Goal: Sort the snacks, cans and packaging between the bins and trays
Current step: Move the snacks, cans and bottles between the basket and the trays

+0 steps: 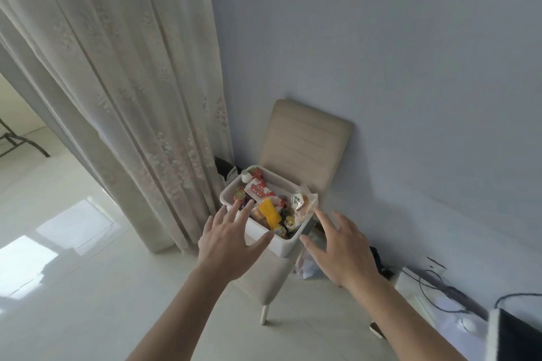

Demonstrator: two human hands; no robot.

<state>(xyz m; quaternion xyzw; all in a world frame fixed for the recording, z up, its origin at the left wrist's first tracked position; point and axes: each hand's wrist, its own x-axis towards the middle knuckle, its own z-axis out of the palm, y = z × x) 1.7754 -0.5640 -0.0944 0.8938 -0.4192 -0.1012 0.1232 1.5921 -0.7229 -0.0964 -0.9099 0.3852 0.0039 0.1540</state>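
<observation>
A white plastic bin [264, 239] sits on a beige chair [305, 141] against the wall. It is full of snacks: a red and white packet [258, 189], a yellow packet [269, 212], a red can [240, 196], a clear bag with a bun [299, 202] and several darker wrappers. My left hand [227, 239] hovers at the bin's left side with fingers spread, holding nothing. My right hand [337, 246] is stretched out at the bin's right corner, fingers straight and empty. Both hands are close to the bin; contact is unclear.
A long patterned curtain [132, 97] hangs left of the chair. Black cables [440, 287] and a white box lie on the floor at lower right, next to a dark object [519, 337]. Crumpled bags [308, 265] sit beside the chair. The floor is pale glossy tile [73, 287].
</observation>
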